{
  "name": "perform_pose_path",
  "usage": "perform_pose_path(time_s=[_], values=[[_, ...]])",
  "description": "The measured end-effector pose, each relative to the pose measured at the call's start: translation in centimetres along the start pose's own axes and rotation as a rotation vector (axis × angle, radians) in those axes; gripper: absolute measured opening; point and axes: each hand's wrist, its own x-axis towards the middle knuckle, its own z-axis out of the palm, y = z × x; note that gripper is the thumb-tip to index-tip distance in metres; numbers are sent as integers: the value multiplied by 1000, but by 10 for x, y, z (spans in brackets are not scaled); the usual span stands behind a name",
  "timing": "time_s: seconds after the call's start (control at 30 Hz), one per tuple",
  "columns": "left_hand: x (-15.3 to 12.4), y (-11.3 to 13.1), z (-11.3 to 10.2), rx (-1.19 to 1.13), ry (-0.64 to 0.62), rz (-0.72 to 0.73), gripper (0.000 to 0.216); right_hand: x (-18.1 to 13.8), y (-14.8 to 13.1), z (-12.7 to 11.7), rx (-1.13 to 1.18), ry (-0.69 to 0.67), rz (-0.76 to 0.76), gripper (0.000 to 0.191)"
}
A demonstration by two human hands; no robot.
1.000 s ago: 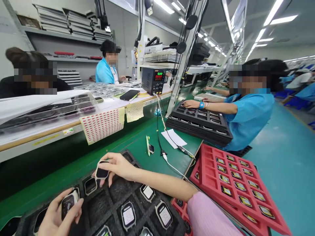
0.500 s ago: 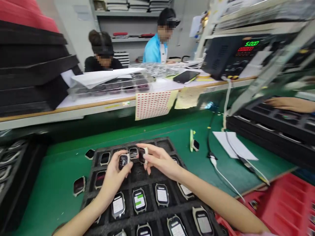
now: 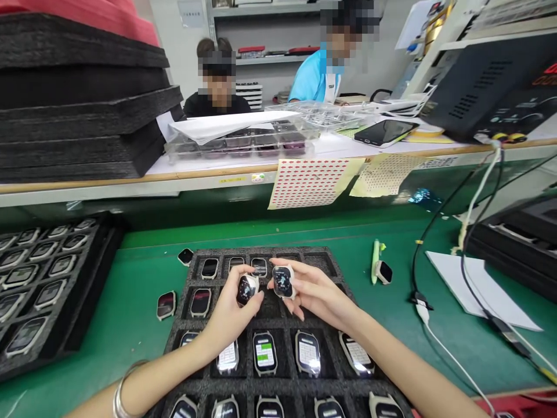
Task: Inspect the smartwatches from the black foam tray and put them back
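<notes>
Above a black foam tray [image 3: 243, 321], my left hand [image 3: 232, 307] pinches a smartwatch case [image 3: 248, 289] without a strap, its dark screen tilted toward me. Close to its right, my right hand [image 3: 319, 293] grips a second smartwatch case [image 3: 283, 282], whose dark screen shows a small lit pattern. The two watches are apart. In the tray's compartments lie several more watch cases; one [image 3: 264, 353] displays green and white blocks, and another [image 3: 308, 353] has a bright white screen. A watch [image 3: 199, 302] with a dark reddish screen sits in a left compartment.
Loose watches [image 3: 166, 305] lie left of the tray on the green table [image 3: 126, 325]. A second watch tray [image 3: 72, 302] stands at far left. On the right are a green pen [image 3: 375, 262], a watch [image 3: 383, 272], cables [image 3: 422, 312] and white paper [image 3: 478, 290]. Two people sit beyond the shelf.
The view has swung left, so the left tray shows more. The right-hand watch now faces me more, with its screen pattern visible. The co-worker's hand at far right has left view.
</notes>
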Motion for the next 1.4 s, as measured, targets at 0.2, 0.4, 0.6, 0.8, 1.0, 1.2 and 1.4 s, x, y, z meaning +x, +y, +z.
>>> perform_pose_path(time_s=[0.2,0.4,0.6,0.8,1.0,1.2,1.4], values=[[-3,8,-2,95,-106,11,29,-2,1,2,-34,13,-6,44],[-4,13,-2,86,-130,33,30,-2,1,3,-31,1,-3,42],[-4,17,-3,125,-147,57,29,-2,1,5,-43,0,2,43],[-3,20,-4,132,-137,71,28,-3,-1,6,-49,14,16,43],[-4,21,-4,113,-134,90,29,-3,-1,6,-50,10,10,43],[-2,19,-3,119,-131,95,30,-4,-1,7,-59,15,-1,43],[-2,20,-4,117,-118,88,29,-5,-2,8,-59,26,2,44]])
